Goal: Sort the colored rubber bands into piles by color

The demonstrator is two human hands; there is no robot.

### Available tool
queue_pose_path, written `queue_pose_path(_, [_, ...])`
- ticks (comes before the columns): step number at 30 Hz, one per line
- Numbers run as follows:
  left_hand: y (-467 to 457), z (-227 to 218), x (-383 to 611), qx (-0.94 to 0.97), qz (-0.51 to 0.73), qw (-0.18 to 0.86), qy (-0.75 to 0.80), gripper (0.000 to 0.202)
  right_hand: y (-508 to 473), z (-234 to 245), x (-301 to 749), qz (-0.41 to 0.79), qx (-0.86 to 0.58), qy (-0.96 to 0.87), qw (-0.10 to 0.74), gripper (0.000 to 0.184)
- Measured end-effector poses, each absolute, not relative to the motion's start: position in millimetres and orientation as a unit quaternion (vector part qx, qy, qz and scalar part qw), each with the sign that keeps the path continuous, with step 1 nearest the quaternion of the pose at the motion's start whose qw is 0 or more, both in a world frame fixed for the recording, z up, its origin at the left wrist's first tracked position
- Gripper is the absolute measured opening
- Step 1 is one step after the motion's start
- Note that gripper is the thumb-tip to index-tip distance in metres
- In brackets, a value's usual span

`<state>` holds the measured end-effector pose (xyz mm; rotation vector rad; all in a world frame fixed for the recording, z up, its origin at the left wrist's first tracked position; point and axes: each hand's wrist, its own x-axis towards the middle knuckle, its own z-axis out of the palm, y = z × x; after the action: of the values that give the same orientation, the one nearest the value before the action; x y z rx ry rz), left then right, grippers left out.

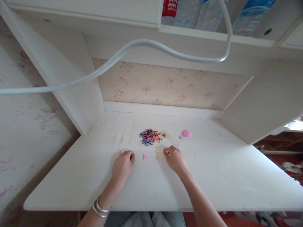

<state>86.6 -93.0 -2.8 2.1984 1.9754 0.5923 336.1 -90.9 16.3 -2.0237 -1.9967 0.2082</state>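
A loose pile of thin, many-coloured bands [150, 137], like small rubber hair ties, lies on the white desk [213, 176]. My left hand [123, 167] rests to the left of the pile, fingers curled together; a reddish bit shows beside it and a dark blue speck at its fingertips. On the other side, my right hand [175, 157] is closed in a pinch, with something reddish faintly visible at the fingertips. Between the hands lie a few pink bands [144, 156] and, nearest my right fingers, yellow bands [159, 154]. What either hand holds is too small to name.
A pink rounded object [186, 133] with a pale end sits right of the pile. A white cable [146, 42] hangs across the upper view. Plastic bottles [189, 14] stand on the shelf above. White side panels [265, 97] enclose the desk's back.
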Motion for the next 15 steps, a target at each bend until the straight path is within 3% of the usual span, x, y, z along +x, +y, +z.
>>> queue_pose_path(8, [-97.3,-2.7,79.1,0.733,0.230,0.090,0.634,0.022,-77.6,11.4,330.9,0.078,-0.664,-0.739,0.084,0.022])
queue_pose_path(15, [-128.5,-7.2,60.8,0.724,0.268,0.131,0.622,0.023,-93.0,20.1,324.5,0.048,-0.685,-0.721,0.094,0.030])
